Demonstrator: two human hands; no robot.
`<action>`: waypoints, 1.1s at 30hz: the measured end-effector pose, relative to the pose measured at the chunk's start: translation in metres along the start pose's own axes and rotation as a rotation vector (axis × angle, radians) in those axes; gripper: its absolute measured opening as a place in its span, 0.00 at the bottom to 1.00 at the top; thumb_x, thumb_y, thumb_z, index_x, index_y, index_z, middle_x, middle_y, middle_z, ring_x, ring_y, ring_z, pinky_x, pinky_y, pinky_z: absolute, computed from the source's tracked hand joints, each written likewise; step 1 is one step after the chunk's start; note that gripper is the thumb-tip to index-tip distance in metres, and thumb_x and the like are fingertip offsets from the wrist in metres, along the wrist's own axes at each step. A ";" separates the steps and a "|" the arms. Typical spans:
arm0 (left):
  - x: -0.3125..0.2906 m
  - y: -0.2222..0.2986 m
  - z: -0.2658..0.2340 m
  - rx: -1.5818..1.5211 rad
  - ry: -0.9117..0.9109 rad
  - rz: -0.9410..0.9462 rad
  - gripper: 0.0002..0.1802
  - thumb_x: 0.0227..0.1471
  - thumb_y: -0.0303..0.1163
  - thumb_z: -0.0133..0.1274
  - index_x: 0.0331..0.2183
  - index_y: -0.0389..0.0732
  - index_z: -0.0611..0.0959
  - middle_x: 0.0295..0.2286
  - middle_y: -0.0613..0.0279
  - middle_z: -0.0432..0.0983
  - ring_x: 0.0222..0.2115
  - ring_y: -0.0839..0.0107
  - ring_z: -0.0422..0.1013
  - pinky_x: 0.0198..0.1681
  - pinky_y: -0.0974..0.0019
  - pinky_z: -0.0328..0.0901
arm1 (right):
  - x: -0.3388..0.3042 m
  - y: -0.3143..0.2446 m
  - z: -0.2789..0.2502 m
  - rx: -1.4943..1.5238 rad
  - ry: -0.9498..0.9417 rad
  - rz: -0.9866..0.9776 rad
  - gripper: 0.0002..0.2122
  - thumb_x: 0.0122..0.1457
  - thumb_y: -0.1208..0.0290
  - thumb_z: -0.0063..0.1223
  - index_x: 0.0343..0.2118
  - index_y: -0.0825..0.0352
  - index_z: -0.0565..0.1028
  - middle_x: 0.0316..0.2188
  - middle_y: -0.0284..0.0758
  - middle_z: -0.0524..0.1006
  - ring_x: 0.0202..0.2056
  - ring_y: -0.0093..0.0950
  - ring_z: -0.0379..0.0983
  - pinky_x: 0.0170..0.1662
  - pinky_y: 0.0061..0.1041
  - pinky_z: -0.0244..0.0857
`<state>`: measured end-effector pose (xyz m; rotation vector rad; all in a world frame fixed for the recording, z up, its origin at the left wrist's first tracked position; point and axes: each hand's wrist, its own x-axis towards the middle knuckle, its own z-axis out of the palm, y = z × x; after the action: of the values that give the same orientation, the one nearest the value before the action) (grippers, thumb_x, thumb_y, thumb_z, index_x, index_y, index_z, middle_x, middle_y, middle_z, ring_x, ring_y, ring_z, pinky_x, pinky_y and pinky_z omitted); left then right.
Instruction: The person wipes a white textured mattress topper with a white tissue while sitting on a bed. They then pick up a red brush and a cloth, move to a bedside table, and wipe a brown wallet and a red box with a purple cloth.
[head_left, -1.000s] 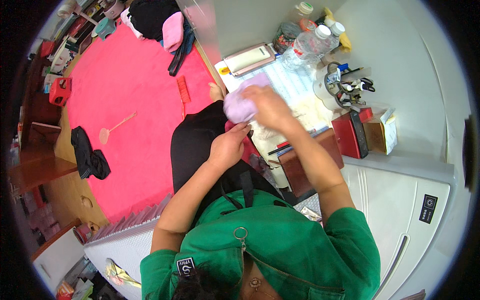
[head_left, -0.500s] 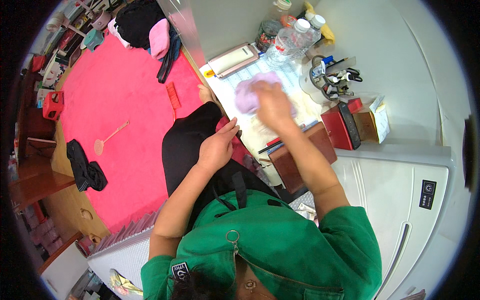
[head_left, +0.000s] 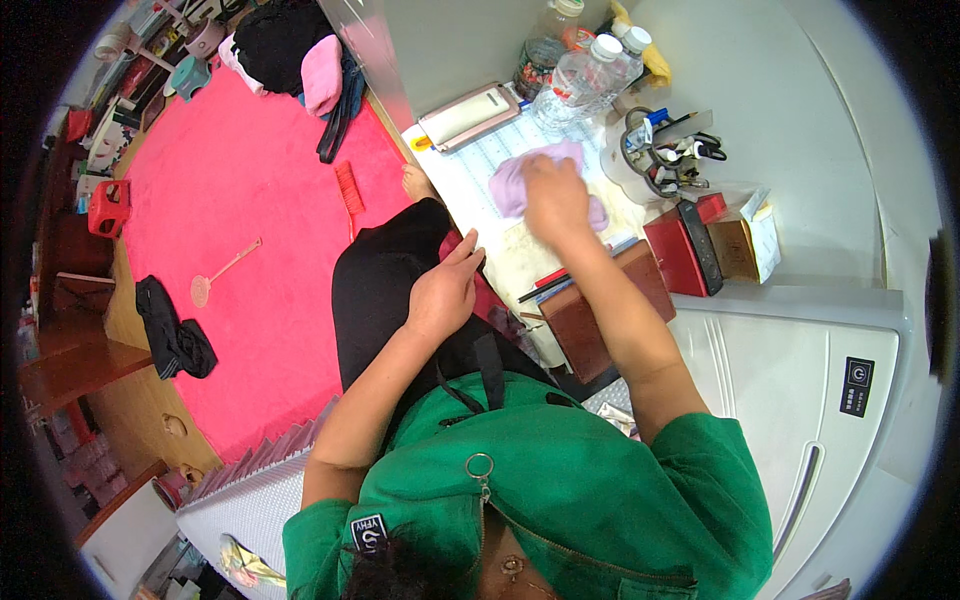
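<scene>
A light purple cloth (head_left: 512, 188) lies bunched on the white tabletop, and my right hand (head_left: 557, 203) grips it from above, pressing it against the surface. The table (head_left: 520, 252) bears a sheet printed with a pale blue grid (head_left: 468, 170) at its far side. At the table's left edge rests my left hand (head_left: 443, 295), its fingers stretched out and their tips touching the edge. Near my right forearm lie a brown notebook (head_left: 590, 335) and a black pen (head_left: 540, 290).
Behind the cloth stand a beige case (head_left: 470, 115), clear plastic bottles (head_left: 575, 85) and a grey pen holder (head_left: 628, 165). Red and black boxes (head_left: 680, 250) stand at the right, beside a white cabinet (head_left: 770, 370). A pink carpet (head_left: 270, 190) covers the floor at left, with a fly swatter (head_left: 202, 290) on it.
My right hand and the purple cloth have shifted slightly right across the table. The left hand keeps its place at the edge, while the whole view has moved a little.
</scene>
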<state>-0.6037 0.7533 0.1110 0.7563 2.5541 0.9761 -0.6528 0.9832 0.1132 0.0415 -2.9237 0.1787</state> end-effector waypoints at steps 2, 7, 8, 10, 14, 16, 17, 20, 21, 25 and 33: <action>-0.002 -0.002 0.003 0.025 0.017 0.011 0.22 0.54 0.23 0.49 0.52 0.39 0.80 0.61 0.57 0.66 0.49 0.54 0.75 0.49 0.56 0.72 | -0.007 -0.010 -0.001 0.095 0.036 -0.108 0.13 0.48 0.78 0.54 0.39 0.65 0.80 0.41 0.40 0.77 0.41 0.46 0.72 0.41 0.42 0.72; -0.007 -0.001 0.000 0.049 0.041 0.058 0.23 0.52 0.23 0.49 0.51 0.40 0.80 0.60 0.59 0.67 0.42 0.53 0.77 0.42 0.54 0.73 | 0.029 0.012 0.001 0.001 0.010 0.020 0.13 0.49 0.76 0.56 0.40 0.64 0.79 0.39 0.39 0.77 0.41 0.44 0.72 0.40 0.42 0.72; -0.008 0.000 0.000 0.056 0.050 0.075 0.23 0.51 0.23 0.49 0.51 0.39 0.81 0.60 0.60 0.68 0.39 0.52 0.78 0.39 0.54 0.73 | 0.035 0.011 0.006 -0.070 0.006 0.067 0.13 0.49 0.75 0.56 0.40 0.64 0.79 0.40 0.38 0.76 0.41 0.43 0.72 0.40 0.42 0.72; -0.011 0.003 -0.003 0.036 0.011 0.039 0.22 0.53 0.24 0.49 0.52 0.41 0.80 0.60 0.57 0.68 0.44 0.52 0.77 0.43 0.54 0.73 | 0.044 -0.005 0.022 -0.209 0.000 0.156 0.13 0.50 0.72 0.57 0.40 0.64 0.80 0.40 0.36 0.76 0.42 0.41 0.72 0.40 0.41 0.72; -0.018 0.000 0.003 -0.008 0.088 0.058 0.21 0.54 0.25 0.50 0.51 0.41 0.81 0.58 0.56 0.70 0.44 0.51 0.76 0.45 0.54 0.73 | 0.036 -0.072 0.035 -0.274 -0.027 0.045 0.12 0.50 0.69 0.59 0.39 0.62 0.81 0.41 0.34 0.75 0.44 0.37 0.72 0.39 0.39 0.71; -0.018 -0.005 0.006 0.021 0.008 0.029 0.21 0.53 0.24 0.50 0.50 0.40 0.81 0.57 0.55 0.71 0.45 0.51 0.76 0.46 0.54 0.72 | 0.024 -0.095 0.037 -0.144 -0.013 -0.120 0.11 0.49 0.69 0.59 0.38 0.61 0.82 0.42 0.34 0.76 0.43 0.37 0.72 0.39 0.39 0.71; -0.018 -0.006 0.007 0.034 -0.034 0.017 0.21 0.53 0.24 0.50 0.49 0.40 0.82 0.57 0.55 0.72 0.45 0.51 0.76 0.46 0.54 0.72 | 0.016 -0.099 0.039 -0.040 0.005 -0.226 0.11 0.49 0.70 0.59 0.37 0.61 0.82 0.42 0.35 0.76 0.43 0.37 0.72 0.39 0.40 0.71; -0.025 0.007 -0.012 0.059 -0.140 -0.072 0.20 0.52 0.23 0.50 0.48 0.39 0.83 0.56 0.55 0.72 0.47 0.52 0.75 0.47 0.54 0.72 | 0.000 -0.094 -0.005 0.358 -0.186 -0.335 0.16 0.47 0.76 0.58 0.42 0.61 0.81 0.43 0.37 0.76 0.46 0.42 0.72 0.49 0.38 0.69; -0.027 0.003 -0.011 0.041 -0.055 -0.015 0.20 0.52 0.23 0.50 0.48 0.40 0.83 0.56 0.55 0.73 0.45 0.52 0.76 0.46 0.54 0.72 | -0.001 -0.080 -0.021 0.457 -0.249 -0.290 0.19 0.46 0.77 0.59 0.45 0.60 0.80 0.44 0.38 0.77 0.48 0.42 0.72 0.52 0.38 0.68; -0.039 -0.007 -0.006 -0.005 0.120 0.096 0.18 0.52 0.24 0.51 0.46 0.41 0.84 0.56 0.57 0.73 0.41 0.52 0.78 0.42 0.53 0.73 | 0.005 0.004 -0.038 0.187 -0.118 0.056 0.21 0.46 0.76 0.60 0.47 0.60 0.80 0.46 0.40 0.76 0.49 0.45 0.72 0.53 0.39 0.68; -0.036 0.010 0.000 -0.041 -0.065 0.055 0.17 0.54 0.23 0.51 0.46 0.37 0.84 0.54 0.53 0.75 0.49 0.52 0.75 0.50 0.56 0.71 | 0.000 -0.049 0.033 0.061 0.112 -0.155 0.26 0.43 0.78 0.60 0.51 0.57 0.79 0.47 0.39 0.76 0.45 0.45 0.72 0.51 0.40 0.70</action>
<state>-0.5706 0.7388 0.1210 0.8371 2.4624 1.0010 -0.6574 0.9306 0.0872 0.2578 -2.7879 0.2363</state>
